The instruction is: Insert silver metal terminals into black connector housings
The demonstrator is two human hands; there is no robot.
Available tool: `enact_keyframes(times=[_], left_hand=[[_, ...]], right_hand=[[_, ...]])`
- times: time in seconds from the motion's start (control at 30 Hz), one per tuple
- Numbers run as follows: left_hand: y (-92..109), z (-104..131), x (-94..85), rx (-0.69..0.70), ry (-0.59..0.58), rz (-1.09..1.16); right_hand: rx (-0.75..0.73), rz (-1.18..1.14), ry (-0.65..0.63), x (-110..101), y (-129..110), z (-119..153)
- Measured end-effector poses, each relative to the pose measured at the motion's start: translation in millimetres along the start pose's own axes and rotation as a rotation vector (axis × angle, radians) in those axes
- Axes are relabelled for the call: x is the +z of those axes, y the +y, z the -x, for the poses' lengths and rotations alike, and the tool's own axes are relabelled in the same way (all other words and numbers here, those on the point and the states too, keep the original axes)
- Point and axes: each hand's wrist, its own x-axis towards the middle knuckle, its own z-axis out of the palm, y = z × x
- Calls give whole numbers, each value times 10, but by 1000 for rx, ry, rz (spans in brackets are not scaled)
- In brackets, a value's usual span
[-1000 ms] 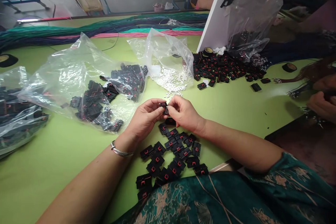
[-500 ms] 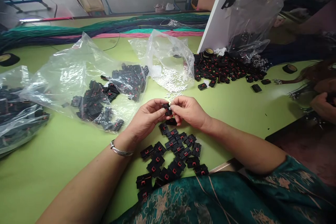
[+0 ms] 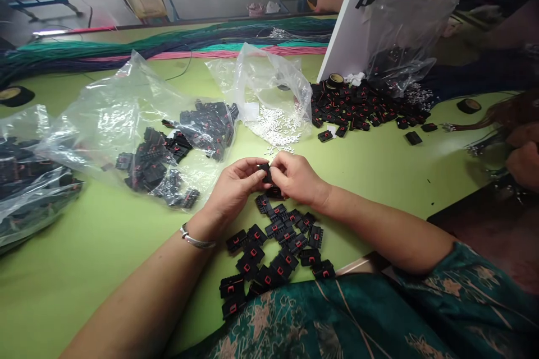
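Note:
Between the thumb and fingers of my left hand is a black plastic connector housing. My right hand is closed in a pinch right against that housing's right side. Whatever its fingertips grip is hidden behind the knuckles. Just under the hands lies another black connector housing. Toward my body several black housings with red clips are spread on the green table. Beyond my fingers, small white plastic pieces spill from an open clear bag.
Clear bags of black housings lie at the left. A heap of black housings sits at right beside a white upright panel. Bundled wires run along the back. Another person's hand shows at the right edge.
My right fingers have shifted slightly left and curled tighter against the housing. The housing has turned a little, hiding its red clip. My left hand keeps its hold.

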Motion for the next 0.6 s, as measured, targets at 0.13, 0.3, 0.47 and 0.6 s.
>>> enact_keyframes(times=[0.13,0.3,0.47,0.6], left_hand=[[20,-10,-3,-14,-76,103],[29,-10,-9,-20,-91,99],[-7,4,-12,22,-89,1],[-10,18,-21,57,-59,-94]], right_hand=[[155,-406,-104,-47,-16,20],[138,-416,-102,-67,-7,35],[125,-303,-94,-65,-30,34],[141,-234,-116,-58,-57,21]])
